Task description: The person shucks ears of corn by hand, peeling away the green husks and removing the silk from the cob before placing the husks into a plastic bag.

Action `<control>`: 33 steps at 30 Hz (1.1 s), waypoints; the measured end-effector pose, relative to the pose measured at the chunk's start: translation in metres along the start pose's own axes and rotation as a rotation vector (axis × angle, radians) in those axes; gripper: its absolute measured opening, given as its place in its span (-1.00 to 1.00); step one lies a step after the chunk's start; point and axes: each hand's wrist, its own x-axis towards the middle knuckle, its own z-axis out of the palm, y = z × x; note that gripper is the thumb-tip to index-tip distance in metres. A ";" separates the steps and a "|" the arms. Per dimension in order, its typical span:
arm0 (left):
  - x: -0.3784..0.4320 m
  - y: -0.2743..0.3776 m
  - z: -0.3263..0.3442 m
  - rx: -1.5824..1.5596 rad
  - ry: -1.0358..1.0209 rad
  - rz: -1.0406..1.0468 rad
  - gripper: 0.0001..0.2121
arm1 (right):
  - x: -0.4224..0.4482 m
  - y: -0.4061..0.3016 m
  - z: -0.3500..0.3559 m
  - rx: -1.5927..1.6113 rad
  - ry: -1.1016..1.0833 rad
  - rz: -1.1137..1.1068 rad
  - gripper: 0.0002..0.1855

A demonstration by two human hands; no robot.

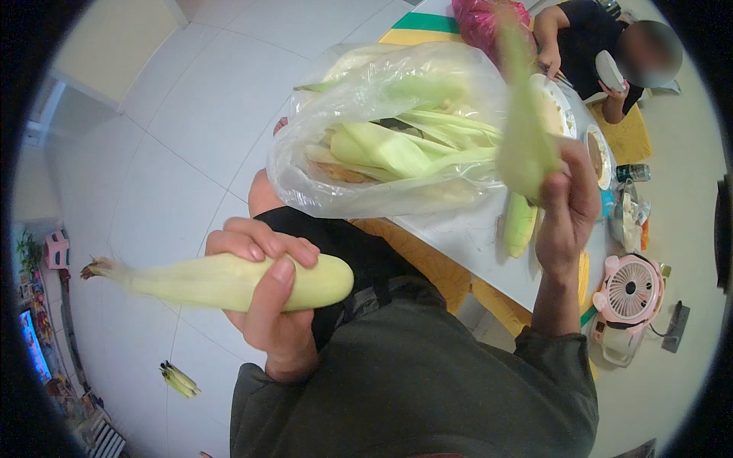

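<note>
My left hand point(269, 297) is wrapped around an ear of corn point(189, 283) in pale inner husk. The ear lies sideways above my lap, its brown silk tip pointing left. Raised over the table's edge, my right hand point(567, 212) pinches a green corn husk leaf point(518, 131), which is blurred and stands upright. Between the hands and farther off, a clear plastic bag point(292, 192) gapes toward me with loose green husks point(383, 149) inside. Beneath the right hand, another green ear of corn point(520, 226) rests on the white table point(469, 235).
A person point(590, 51) across the table holds a white bowl point(609, 70). Plates of food point(598, 154) and a pink plastic bag point(487, 23) are on the table. A pink fan point(630, 289) stands at right. Green stalk-like pieces point(180, 379) lie on the tiled floor point(114, 320).
</note>
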 end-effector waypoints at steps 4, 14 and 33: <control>0.004 -0.009 0.004 0.162 0.159 -0.019 -0.76 | 0.035 0.016 0.014 -0.431 -0.499 -0.316 -0.78; 0.019 -0.025 0.000 0.288 -0.082 -0.118 -0.37 | 0.070 0.047 0.071 -0.594 -0.639 -0.445 -0.85; 0.038 -0.041 0.019 0.480 -0.299 0.005 -0.45 | 0.068 0.074 0.080 -0.633 -0.336 -0.524 -0.91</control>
